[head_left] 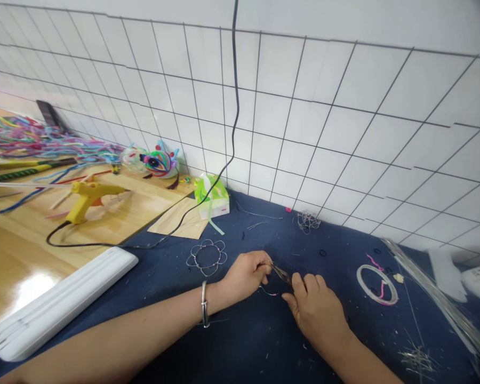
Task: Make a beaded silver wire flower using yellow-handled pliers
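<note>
My left hand [248,273], with a silver bangle on its wrist, is closed on a thin wire [269,292] whose lower end curves below the fingers and carries a pink bit. In my right hand [318,312] is a pair of pliers [280,272], gripped round the handles. Its narrow jaws reach left to the fingertips of my left hand, at the wire. Whether the jaws are closed on the wire is too small to tell. A flower-shaped wire ring [207,256] lies on the dark blue cloth [240,346], left of my left hand.
A long white power strip [64,304] lies at left, near a yellow glue gun [84,200] with its black cable. A green tissue box [214,197] stands by the tiled wall. At right are a tape roll [360,280], a wire bundle [440,298] and wire scraps [418,357].
</note>
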A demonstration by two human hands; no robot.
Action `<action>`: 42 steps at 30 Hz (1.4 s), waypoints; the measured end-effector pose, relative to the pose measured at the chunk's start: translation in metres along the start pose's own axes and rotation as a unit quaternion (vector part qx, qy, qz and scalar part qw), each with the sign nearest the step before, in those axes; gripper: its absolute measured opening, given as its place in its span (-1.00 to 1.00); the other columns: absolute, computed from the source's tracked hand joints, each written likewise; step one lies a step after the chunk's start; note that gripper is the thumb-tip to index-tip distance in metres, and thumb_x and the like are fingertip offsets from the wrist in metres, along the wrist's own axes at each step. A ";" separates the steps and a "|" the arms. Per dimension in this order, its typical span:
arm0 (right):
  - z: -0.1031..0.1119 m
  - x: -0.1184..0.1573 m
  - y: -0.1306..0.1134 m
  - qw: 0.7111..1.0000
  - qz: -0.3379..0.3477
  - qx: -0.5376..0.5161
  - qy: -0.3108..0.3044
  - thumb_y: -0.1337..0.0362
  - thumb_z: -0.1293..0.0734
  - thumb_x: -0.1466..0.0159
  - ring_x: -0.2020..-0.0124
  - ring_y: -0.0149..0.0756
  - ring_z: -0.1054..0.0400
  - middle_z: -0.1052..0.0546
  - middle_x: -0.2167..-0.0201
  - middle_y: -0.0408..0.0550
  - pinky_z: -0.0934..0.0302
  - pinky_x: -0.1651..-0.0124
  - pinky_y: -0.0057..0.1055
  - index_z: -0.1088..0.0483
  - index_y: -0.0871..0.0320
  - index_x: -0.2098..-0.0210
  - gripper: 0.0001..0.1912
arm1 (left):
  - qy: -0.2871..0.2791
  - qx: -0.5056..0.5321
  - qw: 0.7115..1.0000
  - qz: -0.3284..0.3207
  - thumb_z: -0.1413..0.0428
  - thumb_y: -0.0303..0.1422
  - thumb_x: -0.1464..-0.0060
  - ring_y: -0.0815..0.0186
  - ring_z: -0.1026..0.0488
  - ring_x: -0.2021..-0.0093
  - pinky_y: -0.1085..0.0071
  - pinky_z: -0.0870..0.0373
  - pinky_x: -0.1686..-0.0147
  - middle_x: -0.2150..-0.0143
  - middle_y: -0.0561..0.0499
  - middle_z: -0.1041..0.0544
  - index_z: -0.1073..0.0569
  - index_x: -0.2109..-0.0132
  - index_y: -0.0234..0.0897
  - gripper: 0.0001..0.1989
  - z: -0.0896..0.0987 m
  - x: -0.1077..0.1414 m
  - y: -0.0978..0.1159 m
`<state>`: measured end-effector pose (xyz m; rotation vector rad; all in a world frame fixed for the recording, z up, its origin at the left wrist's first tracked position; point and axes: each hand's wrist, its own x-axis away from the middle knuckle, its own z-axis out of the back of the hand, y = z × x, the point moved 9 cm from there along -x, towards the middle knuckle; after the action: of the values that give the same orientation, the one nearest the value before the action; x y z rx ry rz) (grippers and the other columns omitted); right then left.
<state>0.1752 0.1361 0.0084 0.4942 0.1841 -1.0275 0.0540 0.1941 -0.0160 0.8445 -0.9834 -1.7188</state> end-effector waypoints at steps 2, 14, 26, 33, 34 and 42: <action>0.000 0.000 0.000 1.000 -0.001 -0.001 0.001 0.06 -0.09 -0.26 0.40 -0.28 -0.13 -0.28 0.45 -0.02 0.06 0.48 -0.41 -0.30 0.20 0.11 -0.61 | 0.001 -0.004 1.000 -0.003 0.09 -0.48 -0.04 0.46 -0.39 0.54 0.56 -0.26 0.52 0.53 0.10 -0.41 -0.36 0.37 -0.31 -0.86 0.000 0.000 0.001; 0.001 -0.003 0.007 1.000 -0.012 -0.022 0.007 0.08 -0.10 -0.25 0.34 -0.23 -0.12 -0.29 0.41 0.00 0.00 0.36 -0.34 -0.29 0.21 0.09 -0.61 | 0.015 0.015 1.000 -0.007 0.07 -0.46 -0.05 0.45 -0.40 0.51 0.54 -0.28 0.46 0.50 0.09 -0.42 -0.37 0.36 -0.30 -0.87 0.003 0.000 0.008; 0.010 -0.003 0.001 1.000 -0.002 0.020 0.010 0.07 -0.10 -0.25 0.39 -0.27 -0.09 -0.25 0.46 -0.03 0.08 0.43 -0.36 -0.28 0.19 0.10 -0.62 | 0.011 -0.007 1.000 -0.011 0.09 -0.49 -0.04 0.46 -0.38 0.53 0.54 -0.27 0.48 0.50 0.08 -0.43 -0.36 0.38 -0.30 -0.86 0.001 -0.001 0.003; 0.011 -0.003 0.000 0.999 0.000 0.032 0.006 0.06 -0.09 -0.25 0.42 -0.28 -0.09 -0.24 0.48 -0.04 0.11 0.47 -0.39 -0.29 0.17 0.12 -0.63 | -0.001 -0.033 0.999 -0.028 0.10 -0.50 -0.04 0.47 -0.36 0.55 0.55 -0.26 0.49 0.48 0.08 -0.43 -0.36 0.37 -0.31 -0.84 0.001 -0.001 0.008; 0.011 -0.003 0.000 0.999 0.000 0.033 0.005 0.06 -0.10 -0.25 0.42 -0.28 -0.09 -0.24 0.48 -0.04 0.11 0.47 -0.39 -0.29 0.17 0.13 -0.63 | 0.000 -0.040 0.999 -0.032 0.11 -0.50 -0.05 0.47 -0.36 0.55 0.55 -0.26 0.49 0.48 0.08 -0.43 -0.36 0.38 -0.31 -0.84 0.001 -0.001 0.009; 0.004 -0.002 0.001 0.999 -0.005 0.036 -0.001 0.04 -0.11 -0.24 0.43 -0.29 -0.10 -0.24 0.48 -0.04 0.14 0.49 -0.40 -0.28 0.17 0.14 -0.63 | 0.016 -0.093 0.994 -0.049 0.10 -0.51 -0.05 0.46 -0.35 0.53 0.53 -0.26 0.45 0.48 0.08 -0.42 -0.36 0.38 -0.29 -0.83 0.003 0.001 0.013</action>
<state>0.1743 0.1366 0.0127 0.5579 0.1493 -1.0468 0.0564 0.1909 -0.0033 0.8070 -0.7585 -1.8429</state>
